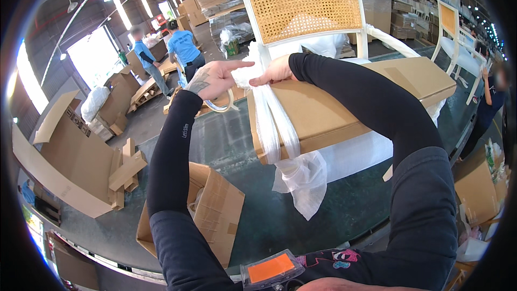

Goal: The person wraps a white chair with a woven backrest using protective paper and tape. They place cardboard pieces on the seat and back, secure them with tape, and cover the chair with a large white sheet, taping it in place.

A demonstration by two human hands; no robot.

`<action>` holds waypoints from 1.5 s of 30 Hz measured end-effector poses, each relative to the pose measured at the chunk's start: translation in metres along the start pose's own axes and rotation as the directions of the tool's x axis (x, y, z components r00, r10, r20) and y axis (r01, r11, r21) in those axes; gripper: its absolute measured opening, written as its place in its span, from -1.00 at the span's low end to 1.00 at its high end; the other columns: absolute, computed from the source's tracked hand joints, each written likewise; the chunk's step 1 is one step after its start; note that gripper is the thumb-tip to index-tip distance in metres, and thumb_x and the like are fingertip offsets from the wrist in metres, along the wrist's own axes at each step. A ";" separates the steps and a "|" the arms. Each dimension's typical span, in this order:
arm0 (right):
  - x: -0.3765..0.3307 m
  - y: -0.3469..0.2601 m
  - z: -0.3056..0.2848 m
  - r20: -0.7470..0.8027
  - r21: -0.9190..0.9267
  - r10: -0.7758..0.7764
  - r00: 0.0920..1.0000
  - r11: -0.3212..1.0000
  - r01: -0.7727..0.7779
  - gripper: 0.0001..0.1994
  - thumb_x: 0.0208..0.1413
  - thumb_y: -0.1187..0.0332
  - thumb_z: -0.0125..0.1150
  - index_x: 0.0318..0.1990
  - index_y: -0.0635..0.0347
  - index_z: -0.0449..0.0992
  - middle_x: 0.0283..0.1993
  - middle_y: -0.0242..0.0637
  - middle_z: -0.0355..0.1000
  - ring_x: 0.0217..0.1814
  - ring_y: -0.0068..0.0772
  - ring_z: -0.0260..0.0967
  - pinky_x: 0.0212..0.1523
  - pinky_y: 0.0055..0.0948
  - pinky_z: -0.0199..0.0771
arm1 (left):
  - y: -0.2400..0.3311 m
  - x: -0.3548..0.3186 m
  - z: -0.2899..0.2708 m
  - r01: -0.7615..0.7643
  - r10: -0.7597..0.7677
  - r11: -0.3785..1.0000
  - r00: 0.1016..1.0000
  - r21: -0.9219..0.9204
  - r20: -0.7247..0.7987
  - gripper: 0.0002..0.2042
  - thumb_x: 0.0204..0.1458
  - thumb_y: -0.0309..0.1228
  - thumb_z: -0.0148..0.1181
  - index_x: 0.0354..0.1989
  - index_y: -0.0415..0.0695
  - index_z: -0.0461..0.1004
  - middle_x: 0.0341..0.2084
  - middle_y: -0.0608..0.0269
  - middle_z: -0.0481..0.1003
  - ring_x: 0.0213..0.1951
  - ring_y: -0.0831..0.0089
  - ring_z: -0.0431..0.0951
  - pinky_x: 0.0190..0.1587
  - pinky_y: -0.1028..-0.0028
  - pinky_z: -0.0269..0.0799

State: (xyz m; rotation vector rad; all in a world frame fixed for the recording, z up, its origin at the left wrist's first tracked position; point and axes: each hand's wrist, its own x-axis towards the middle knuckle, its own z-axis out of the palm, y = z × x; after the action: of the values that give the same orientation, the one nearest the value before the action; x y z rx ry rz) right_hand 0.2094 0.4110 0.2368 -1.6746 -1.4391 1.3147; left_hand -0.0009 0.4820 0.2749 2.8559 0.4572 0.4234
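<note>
A white chair with a woven cane back point(301, 8) stands before me, white foam wrapping point(301, 186) about its lower parts. Across its seat lies a flat brown cardboard piece point(334, 110), with white foam strips point(273, 121) looped over its left end. My right hand point(274, 71) pinches the foam at the chair's left back post. Close by on the left, my left hand point(218, 78) points its index finger toward that foam. Its other fingers are curled at a roll of tape point(221, 106) hanging beneath the palm.
The chair rests on a dark green work surface point(258, 226). An open cardboard box point(215, 210) stands near my left arm, and a larger opened carton point(75, 156) lies farther left. Two people in blue shirts work beyond. More chairs point(458, 48) and another person are at the right.
</note>
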 end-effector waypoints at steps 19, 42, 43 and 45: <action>-0.017 -0.008 0.012 -0.190 -0.039 -0.413 0.890 0.910 0.414 -0.64 0.28 0.08 0.06 -0.24 0.15 0.66 -0.58 -0.58 0.26 -0.63 -0.73 0.09 -0.60 -0.67 0.14 | -0.048 0.004 0.047 -0.194 0.250 0.924 0.958 0.328 -0.140 -0.37 -0.16 -0.45 -0.01 0.23 0.16 0.34 -0.72 0.08 0.43 -0.60 0.11 0.48 -0.41 0.24 0.41; -0.025 -0.016 -0.001 -0.011 0.068 -0.140 0.990 0.988 0.140 -0.45 0.24 -0.02 -0.28 -0.16 0.22 0.60 -0.51 -0.51 0.30 -0.51 -0.65 0.19 -0.55 -0.56 0.16 | 0.021 0.024 -0.004 0.081 -0.171 0.971 0.891 -0.224 -0.421 -0.68 -0.06 -0.40 0.13 -0.09 -0.13 0.37 -0.69 0.24 0.45 -0.57 0.42 0.50 -0.42 0.38 0.36; -0.025 -0.016 -0.001 -0.018 0.060 -0.142 0.990 0.988 0.143 -0.47 0.23 -0.01 -0.24 -0.16 0.20 0.60 -0.51 -0.52 0.30 -0.51 -0.66 0.19 -0.54 -0.55 0.15 | 0.023 0.026 -0.002 0.105 -0.162 0.983 0.889 -0.152 -0.428 -0.68 -0.07 -0.39 0.13 -0.09 -0.12 0.37 -0.66 0.21 0.47 -0.54 0.38 0.52 -0.40 0.36 0.37; -0.024 -0.014 -0.003 -0.028 0.026 -0.160 0.987 0.987 0.160 -0.60 0.16 0.03 -0.08 -0.26 0.12 0.59 -0.51 -0.49 0.35 -0.51 -0.63 0.24 -0.49 -0.48 0.21 | 0.026 0.030 0.006 0.078 -0.105 0.994 0.882 -0.078 -0.460 -0.70 -0.05 -0.45 0.10 -0.10 -0.16 0.33 -0.79 0.34 0.34 -0.68 0.56 0.33 -0.52 0.44 0.20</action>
State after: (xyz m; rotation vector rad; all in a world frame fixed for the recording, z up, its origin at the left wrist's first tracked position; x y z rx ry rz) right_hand 0.2080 0.3928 0.2576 -1.5186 -1.4996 1.2147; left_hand 0.0359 0.4666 0.2832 2.6459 0.6443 1.0934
